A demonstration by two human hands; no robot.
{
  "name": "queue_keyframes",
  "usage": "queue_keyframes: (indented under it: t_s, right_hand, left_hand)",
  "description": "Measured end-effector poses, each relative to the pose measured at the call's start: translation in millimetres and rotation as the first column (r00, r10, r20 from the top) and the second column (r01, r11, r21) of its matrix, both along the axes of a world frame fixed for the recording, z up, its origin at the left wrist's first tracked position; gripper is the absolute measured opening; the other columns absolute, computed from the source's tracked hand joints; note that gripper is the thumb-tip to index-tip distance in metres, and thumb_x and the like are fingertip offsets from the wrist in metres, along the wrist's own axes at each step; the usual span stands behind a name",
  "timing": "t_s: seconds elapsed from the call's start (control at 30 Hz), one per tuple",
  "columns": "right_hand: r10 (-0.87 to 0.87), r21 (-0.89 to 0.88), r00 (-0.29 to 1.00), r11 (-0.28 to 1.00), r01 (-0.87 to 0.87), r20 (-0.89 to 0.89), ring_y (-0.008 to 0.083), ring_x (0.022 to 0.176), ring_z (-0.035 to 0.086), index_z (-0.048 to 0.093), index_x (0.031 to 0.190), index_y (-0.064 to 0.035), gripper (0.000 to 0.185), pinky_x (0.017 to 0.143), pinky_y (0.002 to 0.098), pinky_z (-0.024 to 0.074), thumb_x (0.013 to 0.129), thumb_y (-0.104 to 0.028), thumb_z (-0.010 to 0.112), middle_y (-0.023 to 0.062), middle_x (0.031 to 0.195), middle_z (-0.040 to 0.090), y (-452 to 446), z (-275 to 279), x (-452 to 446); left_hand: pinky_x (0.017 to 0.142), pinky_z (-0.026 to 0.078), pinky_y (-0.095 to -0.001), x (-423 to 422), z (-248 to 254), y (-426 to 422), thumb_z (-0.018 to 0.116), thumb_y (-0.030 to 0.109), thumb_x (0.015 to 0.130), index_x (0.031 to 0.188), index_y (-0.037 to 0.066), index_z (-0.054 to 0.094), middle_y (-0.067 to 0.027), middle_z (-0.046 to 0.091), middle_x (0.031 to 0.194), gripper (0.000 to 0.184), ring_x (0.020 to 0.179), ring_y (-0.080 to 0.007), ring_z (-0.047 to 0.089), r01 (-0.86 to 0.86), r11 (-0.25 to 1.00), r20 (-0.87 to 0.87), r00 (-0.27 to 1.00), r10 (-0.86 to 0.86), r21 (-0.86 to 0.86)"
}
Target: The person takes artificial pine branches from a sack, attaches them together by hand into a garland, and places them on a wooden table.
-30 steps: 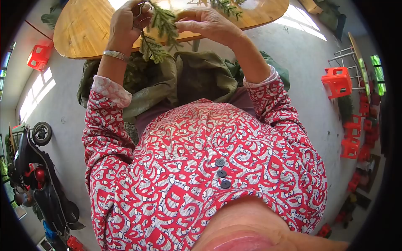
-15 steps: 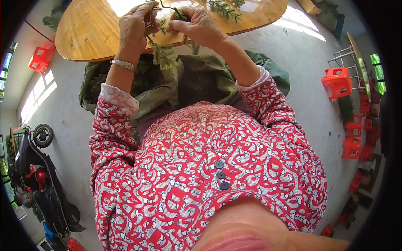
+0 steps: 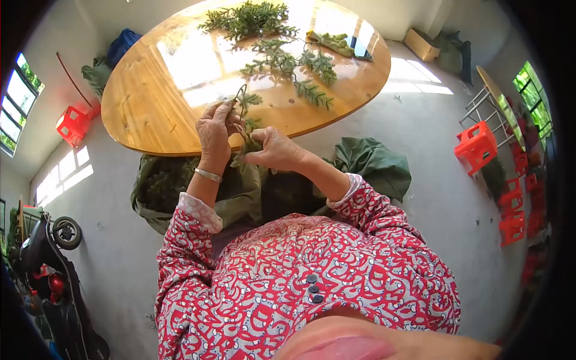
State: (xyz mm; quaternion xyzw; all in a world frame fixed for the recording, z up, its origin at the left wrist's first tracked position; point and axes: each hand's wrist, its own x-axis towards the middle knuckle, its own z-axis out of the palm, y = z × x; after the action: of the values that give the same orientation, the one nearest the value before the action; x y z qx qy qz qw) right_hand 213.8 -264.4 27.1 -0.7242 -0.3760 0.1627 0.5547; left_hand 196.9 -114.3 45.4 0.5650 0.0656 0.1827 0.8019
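Note:
Over the near edge of the wooden table, my left hand (image 3: 214, 135), with a silver bracelet at its wrist, has its fingers closed on a green fir-like sprig (image 3: 251, 99). A bent dark stem loops up above those fingertips. My right hand (image 3: 277, 151) is closed too, pinching the sprig's lower part just to the right. Whether the greenery is real or artificial I cannot tell. Farther back on the table lie branched sprigs (image 3: 279, 60) and a thicker pile of greenery (image 3: 252, 20).
The oval wooden table (image 3: 150, 108) also bears a yellowish-green bundle (image 3: 333, 42) beside something blue. Below its edge sit an olive sack (image 3: 231, 207) holding dark greenery and a green sack (image 3: 375, 171). Red stools (image 3: 477, 147) stand at both sides; a motorbike (image 3: 57, 282) is at left.
The view has tilted up and shows more of the table. My hands appear lower and closer together, both still on the sprig. The right hand has turned slightly.

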Motion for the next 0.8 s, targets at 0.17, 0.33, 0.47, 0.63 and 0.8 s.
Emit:
queue_keyframes:
  t_s: [0.17,0.33,0.47,0.63,0.8]
  right_hand:
    - [0.097,0.101,0.991,0.991,-0.088,-0.096,0.0025,0.060,0.045,0.061,0.090,0.0010,0.020,0.054,0.0210,0.0399,0.072,-0.002,0.053,-0.0030,0.067,0.055,-32.2,10.9,6.4]
    - [0.190,-0.135,0.973,0.969,-0.208,-0.134,0.0042,0.055,0.043,0.061,0.088,-0.0013,0.016,0.049,0.0239,0.0383,0.079,-0.011,0.052,-0.0010,0.061,0.052,-45.9,32.6,-8.8]
    - [0.343,-0.042,0.939,0.939,-0.343,0.011,0.0049,0.054,0.046,0.060,0.091,-0.0010,0.019,0.049,0.0236,0.0402,0.084,-0.018,0.055,-0.0003,0.061,0.052,-42.9,53.5,-29.6]
    - [0.381,-0.069,0.924,0.923,-0.378,0.029,0.0072,0.059,0.050,0.058,0.091,-0.0001,0.020,0.053,0.0235,0.0416,0.087,-0.019,0.054,0.0004,0.066,0.055,-38.3,41.8,-27.4]
    - [0.468,-0.113,0.880,0.882,-0.458,0.084,0.0124,0.058,0.049,0.058,0.088,-0.0010,0.024,0.055,0.0267,0.0421,0.087,-0.024,0.055,0.0056,0.064,0.055,-41.7,51.0,-36.7]
  left_hand:
    - [0.050,0.048,-0.0210,-35.4,26.8,24.0,0.054,0.017,0.087,0.096,-0.001,0.061,-0.0070,0.062,0.078,0.021,0.063,-0.0117,0.062,0.213,0.929,-0.202,0.967,-0.156,0.303]
    - [0.072,0.050,-0.0256,-76.4,49.6,31.5,0.060,0.011,0.082,0.109,0.001,0.057,-0.0088,0.063,0.099,0.029,0.085,-0.0159,0.062,-0.190,0.580,0.284,0.956,-0.074,0.792]
    - [0.087,0.043,-0.0281,-102.8,59.3,-0.8,0.065,0.005,0.076,0.116,0.002,0.053,-0.0091,0.060,0.108,0.041,0.098,-0.0155,0.056,-0.051,0.424,0.184,0.942,-0.280,0.904]
    - [0.086,0.043,-0.0267,-102.7,27.3,2.2,0.063,0.001,0.076,0.109,-0.001,0.054,-0.0050,0.060,0.099,0.034,0.094,-0.0100,0.052,0.464,0.610,-0.140,0.854,-0.501,0.642]
    - [0.065,0.046,-0.0201,-124.9,26.6,2.5,0.047,0.008,0.088,0.086,-0.002,0.054,-0.0031,0.055,0.071,0.012,0.066,-0.0075,0.052,0.751,0.660,-0.176,0.653,-0.736,0.027]
